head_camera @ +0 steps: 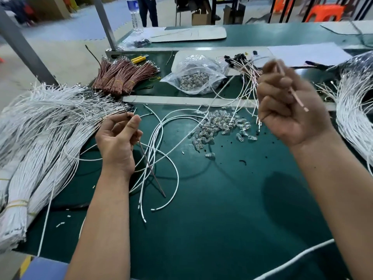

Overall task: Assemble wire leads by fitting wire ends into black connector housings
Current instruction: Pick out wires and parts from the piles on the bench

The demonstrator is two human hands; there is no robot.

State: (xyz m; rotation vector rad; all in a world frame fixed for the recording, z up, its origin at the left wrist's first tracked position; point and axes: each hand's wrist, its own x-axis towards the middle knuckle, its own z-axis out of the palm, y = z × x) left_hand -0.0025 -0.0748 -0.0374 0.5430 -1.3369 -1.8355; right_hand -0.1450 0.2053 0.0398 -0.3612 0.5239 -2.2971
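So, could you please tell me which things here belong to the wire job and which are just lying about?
In use: brown wire in left hand; pinkish wire in right hand; white wires; brown bundles; finished leads.

Lying about: water bottle; yellow tool; bulbs.

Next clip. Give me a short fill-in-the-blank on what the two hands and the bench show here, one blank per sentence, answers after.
1. The left hand pinches a thin ____-coloured wire between thumb and fingers.
2. The right hand is raised and grips a ____ wire.
3. The loose pile of clear bulbs lies on the ____ mat.
4. The banded brown wire bundles lie to the ____ of the clear plastic bag.

Missing words: brown; pink; green; left
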